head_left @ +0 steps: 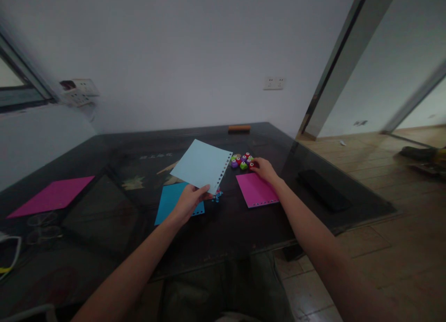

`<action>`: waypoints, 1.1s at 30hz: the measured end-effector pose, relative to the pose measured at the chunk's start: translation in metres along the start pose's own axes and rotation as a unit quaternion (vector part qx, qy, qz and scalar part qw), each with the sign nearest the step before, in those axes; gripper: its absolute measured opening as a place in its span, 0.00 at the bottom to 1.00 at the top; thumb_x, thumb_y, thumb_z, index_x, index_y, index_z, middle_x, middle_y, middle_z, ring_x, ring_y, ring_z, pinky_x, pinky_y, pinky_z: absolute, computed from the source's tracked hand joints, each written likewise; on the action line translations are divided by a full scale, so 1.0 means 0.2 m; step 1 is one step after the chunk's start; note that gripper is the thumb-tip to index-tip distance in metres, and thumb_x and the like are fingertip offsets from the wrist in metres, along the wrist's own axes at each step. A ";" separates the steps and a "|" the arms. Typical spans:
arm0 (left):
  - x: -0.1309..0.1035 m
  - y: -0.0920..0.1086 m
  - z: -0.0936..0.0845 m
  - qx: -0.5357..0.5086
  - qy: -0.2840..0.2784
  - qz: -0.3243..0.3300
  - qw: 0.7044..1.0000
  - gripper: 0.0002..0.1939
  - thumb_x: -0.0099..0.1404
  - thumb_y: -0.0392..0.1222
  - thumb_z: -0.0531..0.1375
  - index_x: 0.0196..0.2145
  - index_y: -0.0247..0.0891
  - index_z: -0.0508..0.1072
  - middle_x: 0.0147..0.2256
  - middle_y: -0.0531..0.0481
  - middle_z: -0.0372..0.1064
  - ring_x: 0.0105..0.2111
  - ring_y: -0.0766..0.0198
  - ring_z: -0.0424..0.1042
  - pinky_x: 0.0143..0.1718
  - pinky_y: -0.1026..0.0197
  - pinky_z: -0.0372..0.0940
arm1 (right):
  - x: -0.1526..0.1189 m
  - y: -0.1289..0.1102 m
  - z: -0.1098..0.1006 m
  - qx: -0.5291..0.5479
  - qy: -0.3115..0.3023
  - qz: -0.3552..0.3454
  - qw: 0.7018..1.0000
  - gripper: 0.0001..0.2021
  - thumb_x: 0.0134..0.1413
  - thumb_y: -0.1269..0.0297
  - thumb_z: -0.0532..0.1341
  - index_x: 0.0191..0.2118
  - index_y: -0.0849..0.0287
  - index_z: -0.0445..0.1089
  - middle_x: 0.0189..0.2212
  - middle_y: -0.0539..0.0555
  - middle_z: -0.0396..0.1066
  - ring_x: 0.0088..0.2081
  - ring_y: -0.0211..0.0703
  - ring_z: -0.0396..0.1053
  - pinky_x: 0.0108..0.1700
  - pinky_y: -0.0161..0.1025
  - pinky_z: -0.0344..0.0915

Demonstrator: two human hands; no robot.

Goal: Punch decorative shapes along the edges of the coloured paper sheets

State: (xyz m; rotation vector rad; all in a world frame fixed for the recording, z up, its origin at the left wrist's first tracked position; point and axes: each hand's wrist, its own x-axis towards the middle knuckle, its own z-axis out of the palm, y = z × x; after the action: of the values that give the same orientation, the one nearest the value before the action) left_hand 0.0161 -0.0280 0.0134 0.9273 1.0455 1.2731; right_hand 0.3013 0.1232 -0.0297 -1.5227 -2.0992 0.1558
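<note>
My left hand (pixel 191 200) is closed on the corner of a pale blue sheet of paper (pixel 202 166), held tilted above the table. A row of punched shapes runs along the sheet's right edge. Under that hand lies a darker blue sheet (pixel 170 199), partly covered. Small blue and pink paper bits (pixel 217 196) are scattered beside my fingertips. To the right, my right hand (pixel 265 169) has its fingers around a red craft punch (pixel 253 165) at the edge of a cluster of green, purple and red craft punches (pixel 240 160). Below it, a pink sheet (pixel 256 190) shows punched holes along its near edge.
On the dark glossy table (pixel 230 238) another pink sheet (pixel 52 196) lies at the left, near a pair of glasses (pixel 43 229). A black oblong item (pixel 322 189) sits at the right, and a brown cylinder (pixel 239 128) by the wall.
</note>
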 end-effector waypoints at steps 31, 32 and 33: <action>0.01 0.03 -0.02 0.184 0.043 0.146 0.971 0.01 0.50 0.35 0.64 0.23 0.37 0.75 0.22 0.52 0.71 0.25 0.63 0.67 0.29 0.66 0.61 | -0.32 -0.83 0.00 0.595 -0.187 0.089 0.777 0.12 0.41 0.60 0.67 0.28 0.63 0.70 0.21 0.51 0.71 0.21 0.33 0.66 0.20 0.29 0.62; 0.01 0.02 -0.02 0.182 0.042 0.145 0.972 0.01 0.50 0.35 0.64 0.24 0.37 0.75 0.22 0.52 0.72 0.25 0.63 0.68 0.29 0.66 0.62 | -0.32 -0.83 0.00 0.596 -0.186 0.085 0.777 0.11 0.41 0.60 0.67 0.28 0.63 0.70 0.21 0.51 0.71 0.21 0.33 0.66 0.21 0.29 0.62; 0.01 0.02 -0.02 0.180 0.041 0.145 0.972 0.01 0.50 0.35 0.64 0.25 0.37 0.75 0.23 0.52 0.72 0.25 0.64 0.68 0.30 0.66 0.62 | -0.32 -0.83 0.00 0.595 -0.186 0.083 0.777 0.11 0.42 0.60 0.66 0.28 0.63 0.70 0.21 0.51 0.71 0.21 0.33 0.66 0.21 0.29 0.62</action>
State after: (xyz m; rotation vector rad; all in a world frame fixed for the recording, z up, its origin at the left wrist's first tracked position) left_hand 0.0114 -0.0259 0.0162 1.3517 1.2646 1.3939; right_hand 0.1746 0.0051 0.0128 -0.8430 -1.4550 1.6120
